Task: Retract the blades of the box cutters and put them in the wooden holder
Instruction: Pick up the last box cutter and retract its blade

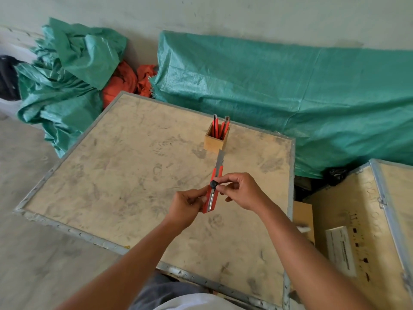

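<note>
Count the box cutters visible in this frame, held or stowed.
4, possibly more. One box cutter, blade still extended, is held in both hands. About three stand in the wooden holder: near. They overlap, so others may be hidden.

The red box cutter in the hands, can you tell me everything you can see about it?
The red box cutter is long and slim, with a red casing that looks like plastic and a silvery metal track down its middle. Its blade is out, pointing away toward the wooden holder. The left hand holds its back end, and the right hand pinches the black knob. It is held above the wooden crate top.
</note>
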`<action>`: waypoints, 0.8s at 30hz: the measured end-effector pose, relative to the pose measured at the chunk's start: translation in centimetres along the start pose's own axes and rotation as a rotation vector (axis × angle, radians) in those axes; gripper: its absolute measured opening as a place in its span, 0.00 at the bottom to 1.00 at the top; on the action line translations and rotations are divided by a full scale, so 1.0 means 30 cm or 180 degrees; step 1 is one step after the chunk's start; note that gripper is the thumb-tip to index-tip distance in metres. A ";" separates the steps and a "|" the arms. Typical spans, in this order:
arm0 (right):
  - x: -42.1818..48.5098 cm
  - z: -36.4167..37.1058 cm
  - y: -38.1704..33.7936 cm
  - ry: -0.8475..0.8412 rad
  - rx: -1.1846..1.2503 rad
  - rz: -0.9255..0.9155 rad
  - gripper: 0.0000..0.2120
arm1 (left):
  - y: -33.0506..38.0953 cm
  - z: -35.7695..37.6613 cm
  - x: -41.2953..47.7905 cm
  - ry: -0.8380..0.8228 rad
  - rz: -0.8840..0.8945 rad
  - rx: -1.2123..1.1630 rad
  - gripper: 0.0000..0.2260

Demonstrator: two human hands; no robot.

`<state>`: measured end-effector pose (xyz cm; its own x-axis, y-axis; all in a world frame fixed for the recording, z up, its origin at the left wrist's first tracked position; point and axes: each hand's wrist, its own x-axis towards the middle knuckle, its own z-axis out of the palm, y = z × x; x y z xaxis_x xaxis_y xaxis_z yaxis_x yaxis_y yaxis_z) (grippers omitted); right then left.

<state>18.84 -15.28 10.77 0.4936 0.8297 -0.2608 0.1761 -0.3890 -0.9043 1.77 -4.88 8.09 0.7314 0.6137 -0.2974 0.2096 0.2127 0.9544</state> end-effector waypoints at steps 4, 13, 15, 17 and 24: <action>-0.025 0.010 -0.012 0.0005 -0.0222 -0.0166 0.11 | 0.010 -0.007 -0.006 0.0006 -0.0040 -0.0098 0.16; -0.052 0.018 -0.037 0.0003 -0.0492 -0.0368 0.11 | 0.065 -0.018 0.013 -0.0115 -0.0075 -0.0326 0.15; -0.056 0.014 -0.040 -0.0011 -0.0518 -0.0346 0.11 | 0.060 -0.015 0.013 -0.0113 -0.0103 -0.0342 0.15; -0.058 0.008 -0.045 -0.0038 -0.0541 -0.0345 0.11 | 0.061 -0.013 0.014 -0.0112 -0.0113 -0.0350 0.15; -0.069 -0.017 -0.044 0.0027 -0.0555 -0.0377 0.13 | 0.105 0.013 0.024 -0.0245 0.0023 -0.0370 0.15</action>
<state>18.02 -16.67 12.68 0.4676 0.8706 -0.1527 0.3776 -0.3529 -0.8561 3.21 -4.07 10.90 0.7811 0.5564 -0.2834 0.1310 0.2978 0.9456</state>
